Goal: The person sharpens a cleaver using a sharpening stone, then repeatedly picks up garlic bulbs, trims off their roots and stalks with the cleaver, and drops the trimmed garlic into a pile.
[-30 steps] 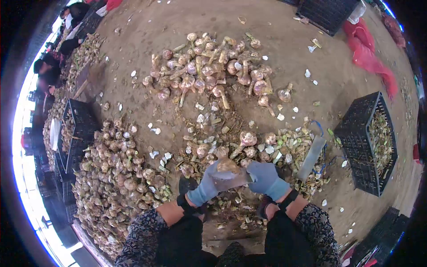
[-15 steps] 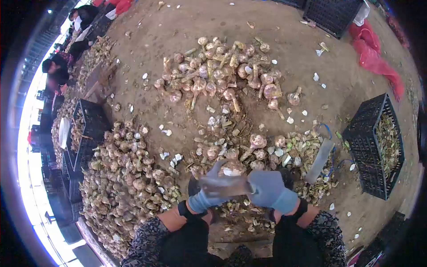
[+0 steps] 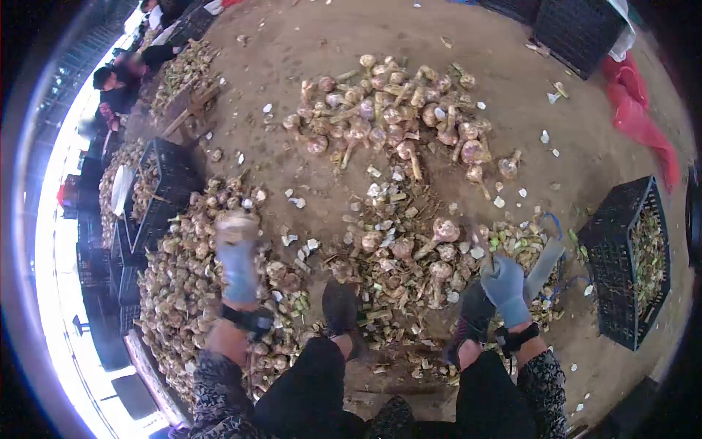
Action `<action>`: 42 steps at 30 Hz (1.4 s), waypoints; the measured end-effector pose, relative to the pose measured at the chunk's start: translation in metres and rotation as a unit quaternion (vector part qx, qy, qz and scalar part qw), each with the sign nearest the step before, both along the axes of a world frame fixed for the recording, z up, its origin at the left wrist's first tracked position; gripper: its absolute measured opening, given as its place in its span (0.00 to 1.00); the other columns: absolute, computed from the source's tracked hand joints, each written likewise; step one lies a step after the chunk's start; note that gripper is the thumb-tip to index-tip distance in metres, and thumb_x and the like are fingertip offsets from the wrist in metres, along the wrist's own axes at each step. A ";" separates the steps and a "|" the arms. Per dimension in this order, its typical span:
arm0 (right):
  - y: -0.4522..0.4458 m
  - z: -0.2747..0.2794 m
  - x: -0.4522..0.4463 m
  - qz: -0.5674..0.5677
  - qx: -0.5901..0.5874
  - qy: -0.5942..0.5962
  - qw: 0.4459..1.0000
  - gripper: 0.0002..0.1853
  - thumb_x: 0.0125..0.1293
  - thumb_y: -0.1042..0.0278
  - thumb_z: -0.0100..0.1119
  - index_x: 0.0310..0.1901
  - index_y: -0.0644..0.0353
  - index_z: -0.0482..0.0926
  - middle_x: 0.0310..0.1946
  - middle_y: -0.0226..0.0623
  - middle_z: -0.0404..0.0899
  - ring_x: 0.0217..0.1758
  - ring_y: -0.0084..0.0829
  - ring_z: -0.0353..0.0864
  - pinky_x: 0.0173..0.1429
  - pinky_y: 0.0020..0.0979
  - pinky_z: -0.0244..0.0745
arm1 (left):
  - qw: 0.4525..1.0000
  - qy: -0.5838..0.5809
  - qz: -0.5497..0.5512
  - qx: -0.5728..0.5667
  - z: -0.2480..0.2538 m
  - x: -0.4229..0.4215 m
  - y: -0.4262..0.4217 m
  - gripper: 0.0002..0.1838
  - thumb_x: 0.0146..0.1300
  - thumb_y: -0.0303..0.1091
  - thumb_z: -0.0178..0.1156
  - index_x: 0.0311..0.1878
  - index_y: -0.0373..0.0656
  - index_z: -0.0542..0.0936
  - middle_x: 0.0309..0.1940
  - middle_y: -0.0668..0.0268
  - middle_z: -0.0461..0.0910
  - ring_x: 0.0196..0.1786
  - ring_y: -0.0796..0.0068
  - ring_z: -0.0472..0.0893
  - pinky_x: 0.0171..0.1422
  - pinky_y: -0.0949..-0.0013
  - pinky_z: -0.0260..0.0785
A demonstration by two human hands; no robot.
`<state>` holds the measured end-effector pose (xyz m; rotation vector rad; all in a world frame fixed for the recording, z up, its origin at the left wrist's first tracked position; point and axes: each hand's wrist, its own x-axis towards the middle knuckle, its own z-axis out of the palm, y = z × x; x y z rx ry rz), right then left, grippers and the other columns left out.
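Note:
My left hand (image 3: 238, 265), in a grey-blue glove and smeared by motion, is over the large garlic pile (image 3: 186, 293) at the left. A pale, blurred garlic bulb (image 3: 237, 225) shows at its fingertips. My right hand (image 3: 504, 284), gloved as well, is closed around a knife (image 3: 481, 238) whose thin, blurred blade points up and away. Beside that hand a flat metal blade (image 3: 545, 267) lies on the garlic scraps. Between my hands, garlic bulbs and peelings (image 3: 398, 249) lie on the ground. Farther off is a heap of stemmed garlic bulbs (image 3: 395, 117).
A black crate of trimmings (image 3: 625, 263) stands at the right, and another black crate (image 3: 161, 183) at the left. Red netting (image 3: 636, 110) lies at the upper right near a dark crate (image 3: 578, 33). A co-worker (image 3: 121, 84) is at the upper left. My shoes flank the scraps.
My hands have moved apart. The left one swung left to the large pile with the bulb, while the right one moved right with the knife. The camera view has shifted.

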<state>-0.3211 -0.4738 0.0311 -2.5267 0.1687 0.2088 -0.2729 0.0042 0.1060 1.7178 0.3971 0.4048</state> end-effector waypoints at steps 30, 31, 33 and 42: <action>0.027 -0.021 -0.021 0.060 0.111 -0.036 0.991 0.14 0.40 0.64 0.64 0.29 0.62 0.74 0.19 0.44 0.71 0.22 0.45 0.71 0.28 0.36 0.68 | 0.807 0.202 0.140 0.537 -0.050 0.001 0.116 0.21 0.49 0.33 0.67 0.47 0.40 0.74 0.39 0.58 0.78 0.43 0.63 0.79 0.45 0.60 0.73; 0.024 -0.020 -0.024 0.056 0.112 -0.033 0.992 0.14 0.40 0.64 0.64 0.29 0.62 0.74 0.19 0.44 0.71 0.22 0.45 0.71 0.28 0.36 0.68 | 0.774 0.255 0.222 0.535 -0.042 -0.005 0.151 0.21 0.50 0.30 0.66 0.49 0.41 0.74 0.39 0.60 0.78 0.45 0.66 0.79 0.46 0.61 0.73; 0.021 -0.018 -0.023 0.014 0.125 0.061 0.990 0.15 0.40 0.64 0.65 0.29 0.62 0.74 0.19 0.44 0.71 0.22 0.44 0.72 0.29 0.36 0.68 | 0.687 0.371 0.315 0.539 -0.012 -0.002 0.147 0.22 0.51 0.30 0.66 0.50 0.40 0.74 0.42 0.59 0.78 0.46 0.65 0.78 0.47 0.61 0.73; 0.029 -0.022 -0.021 -0.020 0.159 0.050 0.986 0.16 0.40 0.63 0.66 0.28 0.63 0.73 0.17 0.42 0.70 0.21 0.40 0.73 0.28 0.35 0.68 | 0.787 0.223 -0.412 0.402 -0.126 0.010 -0.114 0.37 0.49 0.27 0.60 0.65 0.51 0.63 0.61 0.54 0.67 0.54 0.52 0.75 0.55 0.58 0.71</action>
